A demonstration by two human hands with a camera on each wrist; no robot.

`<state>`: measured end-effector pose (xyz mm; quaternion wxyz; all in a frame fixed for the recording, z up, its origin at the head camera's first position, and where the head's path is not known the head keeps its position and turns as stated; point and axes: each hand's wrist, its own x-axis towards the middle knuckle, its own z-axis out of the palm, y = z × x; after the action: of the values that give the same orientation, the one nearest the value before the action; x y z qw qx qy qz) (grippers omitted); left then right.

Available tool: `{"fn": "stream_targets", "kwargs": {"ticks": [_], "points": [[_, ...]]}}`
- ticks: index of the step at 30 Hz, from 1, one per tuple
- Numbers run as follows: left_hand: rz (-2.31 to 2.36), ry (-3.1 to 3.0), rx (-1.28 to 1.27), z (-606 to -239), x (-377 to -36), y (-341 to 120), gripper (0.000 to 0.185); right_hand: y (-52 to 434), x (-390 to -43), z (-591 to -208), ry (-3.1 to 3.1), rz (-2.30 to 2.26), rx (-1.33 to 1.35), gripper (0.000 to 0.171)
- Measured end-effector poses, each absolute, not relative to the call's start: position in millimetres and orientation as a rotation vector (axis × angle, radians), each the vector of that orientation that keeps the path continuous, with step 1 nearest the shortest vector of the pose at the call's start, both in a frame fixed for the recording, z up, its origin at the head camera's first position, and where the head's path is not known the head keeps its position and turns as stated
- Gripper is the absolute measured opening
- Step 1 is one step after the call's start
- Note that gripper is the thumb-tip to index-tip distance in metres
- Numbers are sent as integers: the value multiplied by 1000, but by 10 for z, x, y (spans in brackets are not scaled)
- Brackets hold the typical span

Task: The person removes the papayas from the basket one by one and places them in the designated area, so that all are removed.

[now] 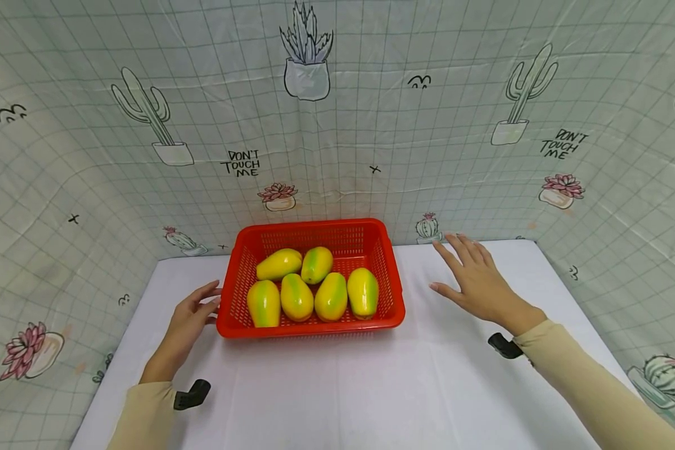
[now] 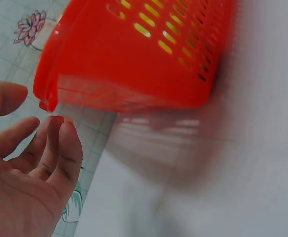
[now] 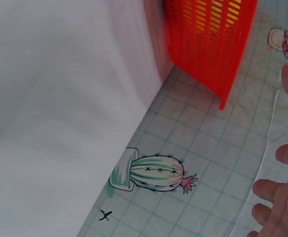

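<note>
Fingers of left hand [image 1: 188,322] loosely spread just beside red basket [image 1: 392,294] of six yellow-green fruits [image 1: 297,297] mid-table, right hand [image 1: 478,281] splayed flat, well apart from basket.

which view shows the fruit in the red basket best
The head view: all six yellow-green fruits lie in plain sight inside the red basket. Left and right wrist views show only yellow glimpses through its slots.

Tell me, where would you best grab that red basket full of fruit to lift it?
Probably by the rims of the red basket at its two short sides, left hand and right hand coming from either side; the outturned lip gives fingers purchase.
</note>
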<state>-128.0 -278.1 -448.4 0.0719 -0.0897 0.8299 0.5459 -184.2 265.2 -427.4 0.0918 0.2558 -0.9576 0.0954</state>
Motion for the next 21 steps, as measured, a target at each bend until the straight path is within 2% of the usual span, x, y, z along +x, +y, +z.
{"fn": "stream_targets", "kwargs": {"ticks": [13, 21], "points": [[1717, 2358, -273, -4416, -1289, -2797, 58, 2467, -1864, -4200, -2835, 289, 820, 84], [1758, 2250, -343, -4401, -1310, -2800, 62, 2346, -1919, -4167, -2852, 224, 862, 89]]}}
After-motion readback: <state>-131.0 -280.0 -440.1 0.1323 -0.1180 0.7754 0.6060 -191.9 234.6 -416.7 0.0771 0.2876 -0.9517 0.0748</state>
